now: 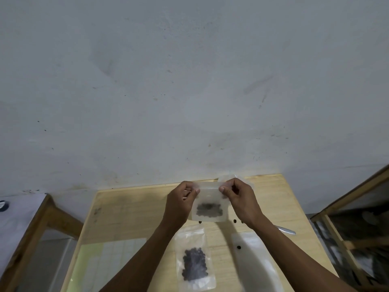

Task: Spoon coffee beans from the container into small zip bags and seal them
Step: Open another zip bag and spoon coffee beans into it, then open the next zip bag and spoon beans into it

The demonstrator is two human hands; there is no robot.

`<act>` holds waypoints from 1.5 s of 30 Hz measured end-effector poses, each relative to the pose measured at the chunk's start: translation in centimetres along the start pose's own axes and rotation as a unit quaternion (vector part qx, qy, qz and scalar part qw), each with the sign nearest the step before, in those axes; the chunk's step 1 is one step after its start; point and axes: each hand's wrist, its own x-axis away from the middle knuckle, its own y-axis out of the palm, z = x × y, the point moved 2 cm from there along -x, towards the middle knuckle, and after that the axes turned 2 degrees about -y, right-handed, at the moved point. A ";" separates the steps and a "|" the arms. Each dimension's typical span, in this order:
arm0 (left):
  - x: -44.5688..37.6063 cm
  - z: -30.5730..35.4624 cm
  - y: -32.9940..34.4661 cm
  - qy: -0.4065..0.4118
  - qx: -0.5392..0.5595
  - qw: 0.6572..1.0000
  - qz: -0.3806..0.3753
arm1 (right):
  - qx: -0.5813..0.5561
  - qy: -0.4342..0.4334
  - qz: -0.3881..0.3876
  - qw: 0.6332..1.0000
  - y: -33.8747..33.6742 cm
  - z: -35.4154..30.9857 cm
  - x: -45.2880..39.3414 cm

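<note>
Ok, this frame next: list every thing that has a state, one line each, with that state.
Held zip bag: lifted off the table, beans inside, top edge pinched.
Left hand: pinches the bag's top left corner.
Right hand: pinches its top right corner.
Second zip bag: flat on the table, beans inside.
Spoon: lying on the table.

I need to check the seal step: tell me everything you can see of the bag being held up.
The held bag is small, clear, slightly frosted plastic, hanging upright above the wooden table. Dark coffee beans sit low inside. The left hand and right hand pinch its top corners. Blur hides whether the zip is closed.
</note>
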 end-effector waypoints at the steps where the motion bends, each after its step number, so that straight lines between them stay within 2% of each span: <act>1: 0.3 -0.3 -0.1 -0.006 0.004 1.000 0.000 | -0.030 0.011 -0.007 0.999 0.2 0.1 0.0; 7: 3.5 -2.9 -0.6 -0.035 -0.005 0.999 -0.004 | -0.106 0.093 0.000 0.990 1.7 1.4 0.5; 10: 4.8 -4.4 -1.0 -0.100 0.034 0.994 0.022 | -0.099 0.122 -0.003 0.988 3.0 2.7 1.5; 13: 6.5 -6.2 -1.5 -0.193 0.091 0.976 0.040 | -0.066 0.163 -0.072 0.982 4.7 4.7 3.4; 16: 8.5 -8.2 -1.9 -0.247 0.077 0.965 0.048 | -0.035 0.199 -0.150 0.968 5.8 6.4 5.6; 21: 11.2 -10.0 -1.9 -0.315 0.061 0.947 0.014 | 0.017 0.182 -0.228 0.956 6.1 8.4 8.1; 25: 12.7 -10.9 -1.3 -0.332 0.037 0.943 -0.006 | 0.097 0.152 -0.264 0.948 6.3 9.5 8.9; 29: 13.5 -11.4 -0.8 -0.338 0.019 0.941 -0.020 | 0.187 0.133 -0.268 0.936 6.8 10.1 9.4; 36: 12.9 -11.4 -1.0 -0.285 -0.098 0.953 -0.042 | 0.246 0.130 -0.293 0.915 7.1 10.7 8.9; 39: 12.3 -10.6 -1.5 -0.265 -0.159 0.951 -0.025 | 0.244 0.096 -0.260 0.929 5.9 10.2 8.4; 41: 11.7 -9.7 -1.4 -0.239 -0.175 0.955 -0.015 | 0.254 0.071 -0.180 0.948 4.2 10.3 7.9; 43: 10.7 -8.4 -0.3 -0.199 -0.156 0.966 -0.048 | 0.269 0.083 -0.087 0.956 1.8 10.8 7.6; 45: 9.7 -6.8 1.4 -0.187 -0.111 0.969 -0.114 | 0.302 0.123 -0.033 0.945 -0.6 11.5 7.6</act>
